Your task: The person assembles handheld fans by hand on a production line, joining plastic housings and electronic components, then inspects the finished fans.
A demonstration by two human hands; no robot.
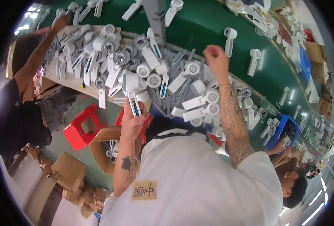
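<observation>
My left hand [134,117] is closed around the handle of a white handheld fan [130,84], held upright in front of my body. The handle's front is uncovered and shows blue and dark parts inside. My right hand [216,59] is raised over the far side of the bench, by the green conveyor belt [201,28]. Its fingers are loosely bent, with a gap at the thumb and nothing visible between them. Just beyond it a white handheld fan [230,37] lies on the belt. A heap of fans [120,58] and grey handle covers [170,75] spreads across the bench between my hands.
A grey post [154,19] rises behind the heap. A red stool [83,127] and an open carton [101,145] stand on the floor at left. Another person's arm [39,56] reaches in at left; a co-worker [289,180] sits at right near a blue tray [284,132].
</observation>
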